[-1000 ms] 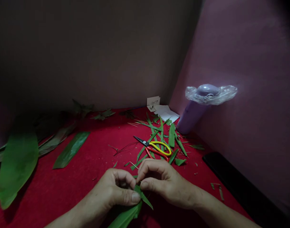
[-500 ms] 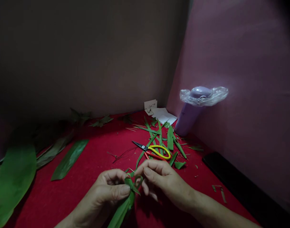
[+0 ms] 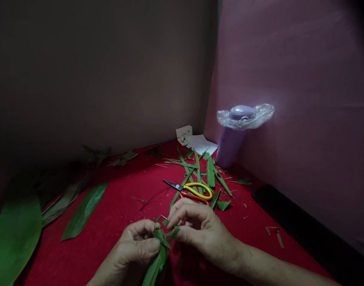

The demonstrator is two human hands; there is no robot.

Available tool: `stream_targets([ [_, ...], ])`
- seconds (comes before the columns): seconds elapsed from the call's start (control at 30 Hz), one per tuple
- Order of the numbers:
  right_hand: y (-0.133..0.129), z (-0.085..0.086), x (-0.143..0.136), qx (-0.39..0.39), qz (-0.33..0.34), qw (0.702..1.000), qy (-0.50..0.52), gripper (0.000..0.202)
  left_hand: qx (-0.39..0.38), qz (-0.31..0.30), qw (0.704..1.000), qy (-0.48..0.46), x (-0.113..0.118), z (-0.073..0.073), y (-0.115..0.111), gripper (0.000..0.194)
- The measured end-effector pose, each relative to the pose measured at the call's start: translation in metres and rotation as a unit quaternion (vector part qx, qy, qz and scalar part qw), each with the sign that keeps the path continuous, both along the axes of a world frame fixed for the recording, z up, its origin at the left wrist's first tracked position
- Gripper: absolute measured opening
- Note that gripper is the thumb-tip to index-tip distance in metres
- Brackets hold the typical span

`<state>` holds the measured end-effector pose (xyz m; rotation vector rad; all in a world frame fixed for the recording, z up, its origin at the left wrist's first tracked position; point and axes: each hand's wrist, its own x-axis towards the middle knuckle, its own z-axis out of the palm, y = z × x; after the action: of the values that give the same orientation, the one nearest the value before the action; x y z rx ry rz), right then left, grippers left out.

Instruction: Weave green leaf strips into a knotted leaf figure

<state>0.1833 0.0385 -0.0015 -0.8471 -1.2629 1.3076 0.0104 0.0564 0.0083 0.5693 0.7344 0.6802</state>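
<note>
With left hand (image 3: 137,246), pinches green leaf bundle (image 3: 163,256) over near middle of red desk (image 3: 113,210) | with right hand (image 3: 204,230), pinches leaf strip (image 3: 173,234) (just beside bundle's upper end) | has scissors (image 3: 185,187) just beyond, lying among leaf cuttings (image 3: 211,172) | has broad leaf (image 3: 18,234) at left, purple container (image 3: 230,147) at far right, topped with clear plastic (image 3: 265,111)

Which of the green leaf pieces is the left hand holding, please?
The folded leaf bundle at bottom centre, pinched in the left hand. The broad leaf at far left and the cut strips around the scissors lie apart from that hand.
</note>
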Motion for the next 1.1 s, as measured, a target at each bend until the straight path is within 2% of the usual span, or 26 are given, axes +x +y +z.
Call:
stream_targets([
  [0.13, 0.000, 0.001, -0.002, -0.079, 0.029, 0.993, 0.086, 0.013, -0.001, 0.003, 1.000, 0.004, -0.002, -0.005, 0.001, 0.011],
  [0.23, 0.000, -0.001, -0.003, -0.094, 0.015, 0.991, 0.094, 0.013, 0.006, 0.011, 1.000, 0.007, -0.003, -0.007, 0.003, 0.011],
  [0.4, -0.003, -0.003, -0.003, -0.073, -0.036, 0.996, -0.028, 0.005, 0.000, 0.027, 1.000, 0.008, -0.004, -0.007, 0.005, 0.014],
  [0.5, -0.006, -0.003, -0.002, -0.032, -0.057, 0.992, -0.111, 0.009, 0.003, 0.040, 0.999, 0.011, -0.003, -0.006, 0.005, 0.014],
  [0.6, -0.009, -0.003, -0.002, 0.002, -0.054, 0.989, -0.139, 0.015, 0.020, 0.059, 0.998, 0.022, 0.000, -0.005, 0.005, 0.015],
  [0.7, -0.011, -0.004, -0.004, -0.013, -0.036, 0.994, -0.105, 0.014, 0.049, 0.057, 0.996, 0.055, 0.003, -0.006, 0.003, 0.015],
  [0.8, -0.011, -0.005, -0.007, -0.053, -0.040, 0.997, -0.045, 0.009, 0.072, 0.053, 0.993, 0.078, 0.004, -0.008, 0.002, 0.014],
  [0.9, -0.008, -0.004, -0.009, -0.102, -0.029, 0.994, 0.002, 0.012, 0.071, 0.053, 0.993, 0.081, 0.003, -0.010, 0.002, 0.013],
  [1.0, -0.006, -0.002, -0.010, -0.124, -0.022, 0.992, 0.009, 0.011, 0.056, 0.052, 0.995, 0.063, 0.001, -0.011, 0.004, 0.012],
  [1.1, -0.007, 0.001, -0.010, -0.110, -0.024, 0.994, -0.006, 0.006, 0.040, 0.052, 0.997, 0.046, 0.001, -0.011, 0.004, 0.011],
])
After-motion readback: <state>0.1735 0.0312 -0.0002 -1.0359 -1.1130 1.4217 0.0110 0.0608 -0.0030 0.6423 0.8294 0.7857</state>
